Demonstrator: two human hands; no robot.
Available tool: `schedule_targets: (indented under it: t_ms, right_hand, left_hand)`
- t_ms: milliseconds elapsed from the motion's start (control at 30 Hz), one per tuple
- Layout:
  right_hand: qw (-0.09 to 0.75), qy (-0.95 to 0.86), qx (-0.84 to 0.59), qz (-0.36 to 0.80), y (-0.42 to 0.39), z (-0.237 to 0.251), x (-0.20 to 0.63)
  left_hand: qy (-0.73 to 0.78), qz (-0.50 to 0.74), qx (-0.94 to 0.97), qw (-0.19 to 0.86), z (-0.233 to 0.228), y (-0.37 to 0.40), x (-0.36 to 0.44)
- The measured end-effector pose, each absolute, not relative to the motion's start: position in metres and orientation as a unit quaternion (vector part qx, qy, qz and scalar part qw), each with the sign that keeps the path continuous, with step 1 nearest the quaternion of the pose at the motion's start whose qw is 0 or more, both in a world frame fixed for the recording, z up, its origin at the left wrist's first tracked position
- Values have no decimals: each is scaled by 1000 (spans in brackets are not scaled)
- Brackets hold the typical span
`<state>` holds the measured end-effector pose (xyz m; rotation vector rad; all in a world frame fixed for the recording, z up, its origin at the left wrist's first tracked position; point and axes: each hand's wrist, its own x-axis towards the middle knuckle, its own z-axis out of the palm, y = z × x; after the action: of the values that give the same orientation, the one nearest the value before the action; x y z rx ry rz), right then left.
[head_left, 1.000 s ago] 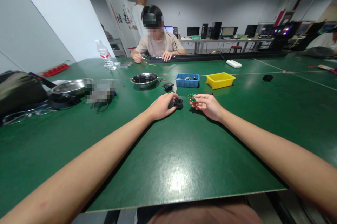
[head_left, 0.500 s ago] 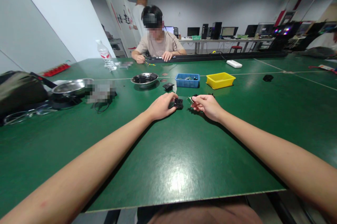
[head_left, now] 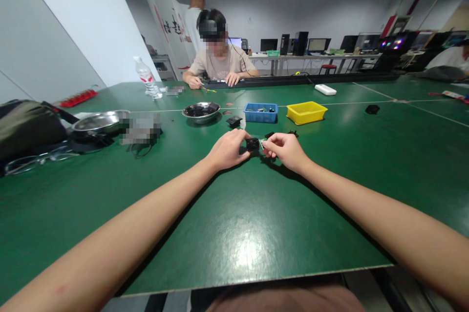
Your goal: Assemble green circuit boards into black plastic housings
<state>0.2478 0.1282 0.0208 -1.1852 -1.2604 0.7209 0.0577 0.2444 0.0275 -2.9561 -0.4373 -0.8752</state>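
My left hand (head_left: pixel 230 150) grips a small black plastic casing (head_left: pixel 252 144) between thumb and fingers, low over the green table. Pinched in my right hand (head_left: pixel 286 148) is a small circuit board (head_left: pixel 261 144), its edge against or very close to the casing's right side. Whether the two touch, I cannot tell. Small black parts (head_left: pixel 293 134) lie just behind my right hand, partly covered by it. Beyond my left hand rests a square black piece (head_left: pixel 233 121).
Behind my hands stand a metal bowl (head_left: pixel 201 113) of black parts, a blue bin (head_left: pixel 261 113) with small components and a yellow bin (head_left: pixel 306 113). A water bottle (head_left: pixel 147 77) and a metal dish (head_left: pixel 100 122) are leftward. Across the table sits a person (head_left: pixel 222 58) handling a long black bar.
My right hand has turned and brought the circuit board left to the casing. My left hand has shifted slightly right with the casing.
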Motion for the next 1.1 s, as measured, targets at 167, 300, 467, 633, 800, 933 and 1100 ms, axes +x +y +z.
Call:
schedule_targets:
  t_ms: [167,300,467,633,800,933,1100]
  right_hand:
    - [581,-562,-524,267,126,20,243]
    - [580,-559,-542,239,126,19,242]
    - [587,-548,-551,227,126,18,240]
    - [588,-528,-516,329,127,20,238]
    - [562,-509,-458,465,126,23,239]
    - [561,-483,-424,522,126,23,241]
    - [554,-471,-411,550,126,23,243]
  left_hand:
    - [-118,-308,-944,25,28,240,59]
    - [-107,-322,-940,28,29,235,60]
    - [-91,-350,-932,32,30,230,62]
    - [-58,-383,-922,28,31,228,62]
    - [-29,-381,-924,5,30,225,62]
    - [-36,-370,-928,16,29,224,62]
    - [-43,-369,-928,33,29,223,63]
